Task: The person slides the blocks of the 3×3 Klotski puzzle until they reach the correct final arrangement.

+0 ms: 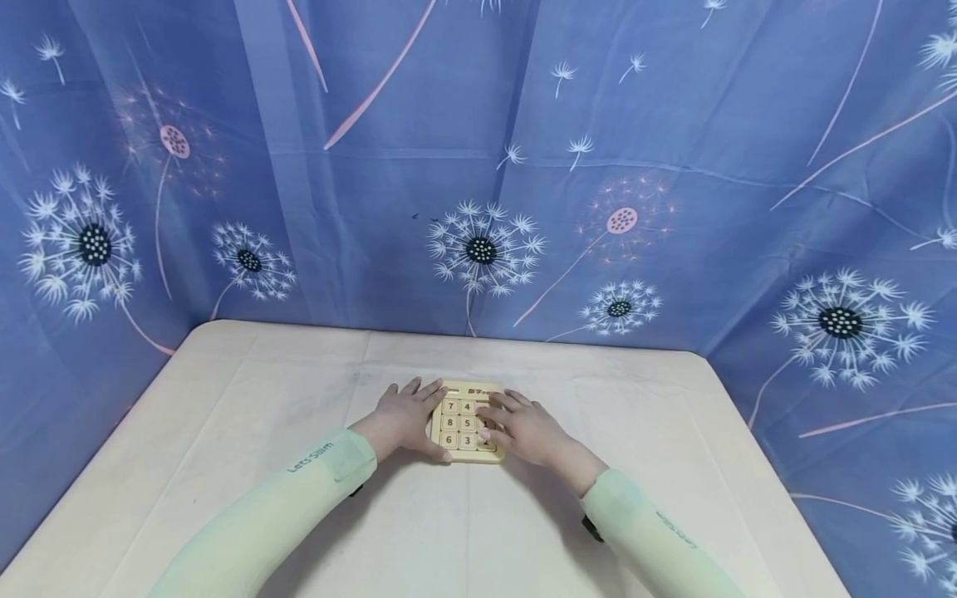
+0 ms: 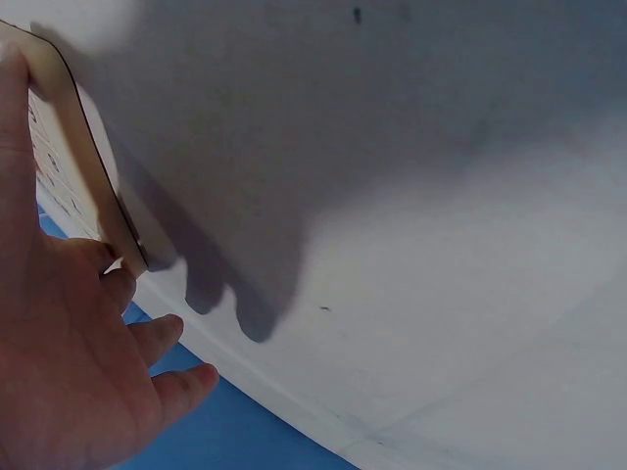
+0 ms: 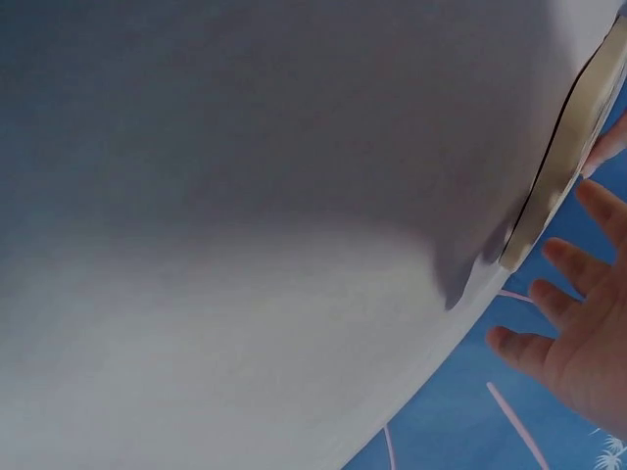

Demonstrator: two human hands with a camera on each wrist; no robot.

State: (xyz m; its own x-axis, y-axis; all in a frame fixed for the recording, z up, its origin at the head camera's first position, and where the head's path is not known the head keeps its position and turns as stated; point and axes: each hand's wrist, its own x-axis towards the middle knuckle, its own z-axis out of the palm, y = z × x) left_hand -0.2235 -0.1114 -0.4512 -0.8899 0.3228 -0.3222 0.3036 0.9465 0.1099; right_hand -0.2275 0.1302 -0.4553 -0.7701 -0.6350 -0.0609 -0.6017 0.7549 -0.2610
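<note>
A yellow wooden number sliding puzzle [image 1: 467, 456] lies on the table, its square tiles showing several black digits, with 7 and 4 in the top row. My left hand [image 1: 407, 422] holds the frame at its left side, thumb at the near corner and index finger toward the far one. In the left wrist view, the other fingers of that hand spread beyond the puzzle's edge [image 2: 93, 171]. Over the right column of tiles hovers or rests my right hand [image 1: 529, 428], fingers extended; contact is unclear. Its fingers partly cover the 1 and 2 tiles and hide the top right cell.
A pale cloth-covered table [image 1: 224, 465] with rounded far corners surrounds the puzzle. Blue curtains [image 1: 374, 241] printed with dandelions hang behind it and along both sides. Light green sleeves [image 1: 269, 507] cover both forearms.
</note>
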